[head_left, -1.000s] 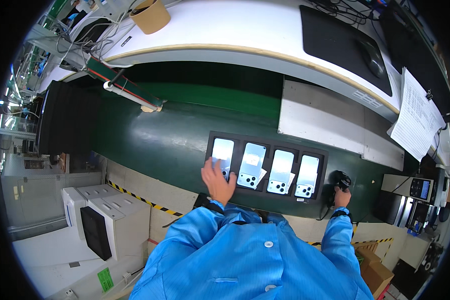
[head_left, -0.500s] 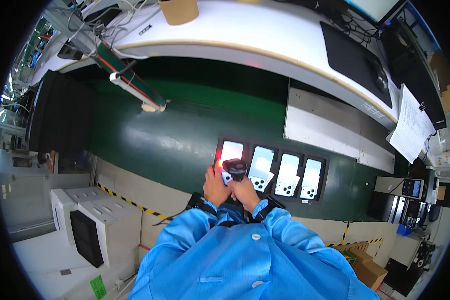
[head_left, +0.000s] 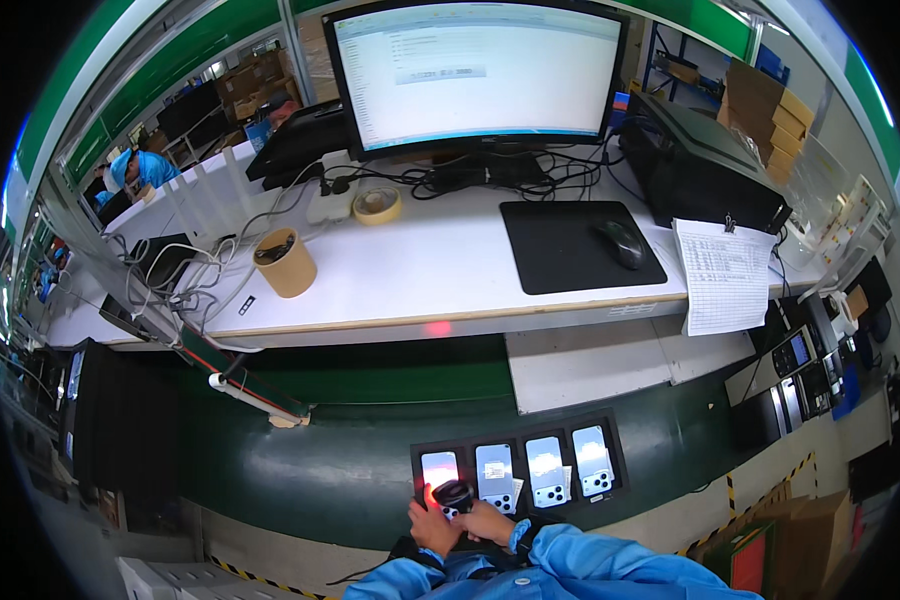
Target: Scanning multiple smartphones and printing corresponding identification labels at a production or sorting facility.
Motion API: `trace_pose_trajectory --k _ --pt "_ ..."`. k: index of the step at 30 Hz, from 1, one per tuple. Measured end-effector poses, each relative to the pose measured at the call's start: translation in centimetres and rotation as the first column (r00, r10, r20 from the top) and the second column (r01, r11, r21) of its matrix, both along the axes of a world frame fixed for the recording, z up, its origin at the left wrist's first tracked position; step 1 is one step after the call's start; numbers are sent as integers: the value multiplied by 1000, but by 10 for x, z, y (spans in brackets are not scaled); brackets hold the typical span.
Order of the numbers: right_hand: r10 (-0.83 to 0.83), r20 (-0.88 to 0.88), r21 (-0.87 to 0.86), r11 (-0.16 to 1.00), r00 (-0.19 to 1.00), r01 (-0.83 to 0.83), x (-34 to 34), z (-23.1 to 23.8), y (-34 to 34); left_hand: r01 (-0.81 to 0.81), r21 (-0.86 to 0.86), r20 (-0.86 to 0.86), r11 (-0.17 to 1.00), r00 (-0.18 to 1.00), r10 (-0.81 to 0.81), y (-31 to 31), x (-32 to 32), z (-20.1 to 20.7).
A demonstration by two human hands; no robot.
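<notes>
A black tray (head_left: pixel 618 462) lies low in front of me with several pale smartphones in a row, their camera lenses at the near ends. My right hand (head_left: pixel 488 522) is wrapped round the handle of a dark barcode scanner (head_left: pixel 454 495). Its head hangs over the lower part of the leftmost smartphone (head_left: pixel 439 467) and casts a red glow there. My left hand (head_left: pixel 433 525) is at that phone's lower left corner, with bent fingers against its edge. The scanner hides part of the grip. White labels stick out beside the phones further right, such as the second smartphone (head_left: pixel 495 470).
Beyond the tray stands a white bench (head_left: pixel 390 285) with a monitor (head_left: pixel 480 80), a mouse pad (head_left: pixel 580 250), a cardboard cup (head_left: pixel 285 265), a tape roll (head_left: pixel 377 206) and tangled cables. Clipped paper sheets (head_left: pixel 722 275) hang over its edge. A post (head_left: pixel 255 392) rises at left.
My view has tilted up, so the monitor and bench top now show and the tray sits lower in the picture. Both hands and the scanner stay at the leftmost phone.
</notes>
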State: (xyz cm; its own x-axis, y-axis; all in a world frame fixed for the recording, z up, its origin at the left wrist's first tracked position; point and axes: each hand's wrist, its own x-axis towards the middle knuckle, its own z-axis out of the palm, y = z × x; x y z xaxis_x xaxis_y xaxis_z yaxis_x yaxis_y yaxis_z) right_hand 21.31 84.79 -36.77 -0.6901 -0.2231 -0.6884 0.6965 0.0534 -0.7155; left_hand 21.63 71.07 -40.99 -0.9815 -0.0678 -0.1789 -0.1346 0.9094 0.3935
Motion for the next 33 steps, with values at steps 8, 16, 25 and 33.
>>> trace_pose_trajectory --k 8,16,25,33 --pt "-248 -46 -67 967 968 245 -1 3 23 -16 8 -13 1000 1000 16 17 -3 13" --pt "-41 -9 -160 986 999 40 -9 4 47 -70 -8 -80 998 994 69 43 13 -10" --pt "-80 -123 13 997 989 82 -16 5 43 -67 -60 -143 996 988 58 46 15 -15" --pt "483 -292 256 871 825 -420 14 23 174 -185 -80 -186 980 968 167 61 29 -14"
